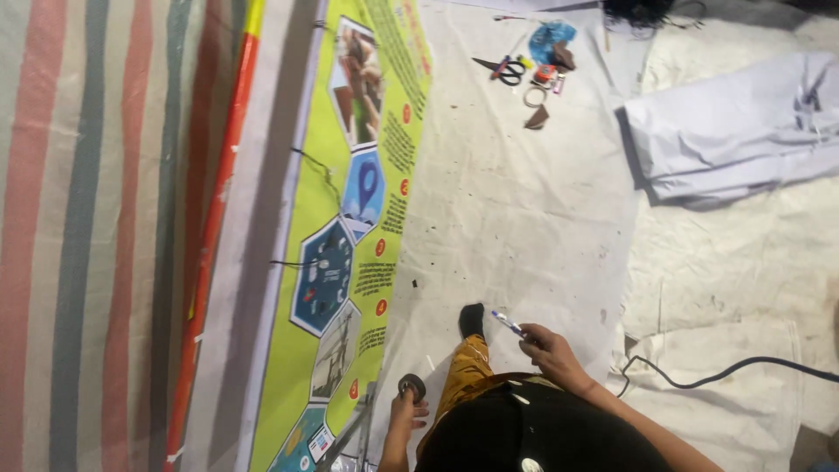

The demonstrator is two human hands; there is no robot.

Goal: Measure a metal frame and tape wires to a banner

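Fingers of the right hand (pixel 549 348) clamp a blue-white pen (pixel 508 324), its long axis pointing up-left over white cloth (pixel 507 201); left hand (pixel 408 404) grips what seems a dark roll (pixel 412 385)

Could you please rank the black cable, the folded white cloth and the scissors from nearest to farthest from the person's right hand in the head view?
From the right hand, which holds a blue pen:
1. Black cable, on the floor just to its right.
2. Folded white cloth, farther up on the right.
3. Scissors, at the top, among small items.
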